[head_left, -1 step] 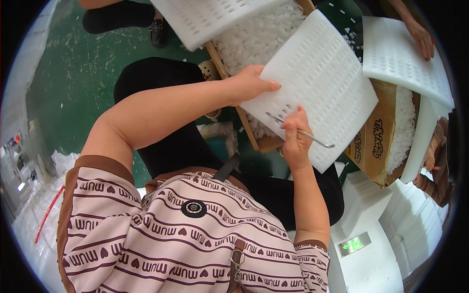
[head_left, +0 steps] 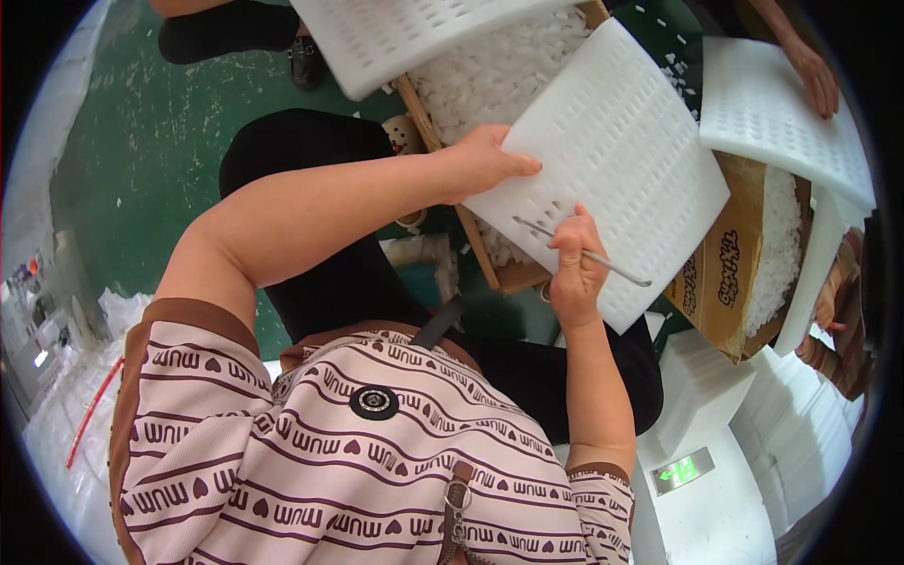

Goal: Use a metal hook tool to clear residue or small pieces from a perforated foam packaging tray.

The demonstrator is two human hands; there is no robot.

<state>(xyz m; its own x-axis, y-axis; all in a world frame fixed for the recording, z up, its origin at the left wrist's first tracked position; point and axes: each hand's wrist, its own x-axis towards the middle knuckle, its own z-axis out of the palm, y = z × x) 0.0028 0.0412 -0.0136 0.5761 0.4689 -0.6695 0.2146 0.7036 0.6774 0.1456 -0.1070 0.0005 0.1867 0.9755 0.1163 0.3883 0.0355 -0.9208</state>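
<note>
My left hand (head_left: 488,166) grips the left edge of a white foam sheet (head_left: 650,179), thumb on top and the other fingers underneath. Rows of small slots cover the sheet, and a few near its lower left corner look dark, like open holes. In my right hand (head_left: 576,268) is a thin metal rod (head_left: 621,271) with flattened ends, slanting across the sheet. Its upper left tip lies close to the dark holes; whether it touches the foam I cannot tell. Below the sheet stands a wooden-edged box (head_left: 423,110) full of small white foam bits (head_left: 499,75).
Another slotted foam sheet (head_left: 395,38) covers the box's far left side. At right, a co-worker's hand (head_left: 812,80) rests on a third sheet (head_left: 782,122) above a cardboard box (head_left: 720,250) of foam bits. Foam scraps dot the green floor (head_left: 179,141).
My right hand has shifted very slightly to the right with the metal rod. The far left foam sheet has moved a little. My left hand stays where it was.
</note>
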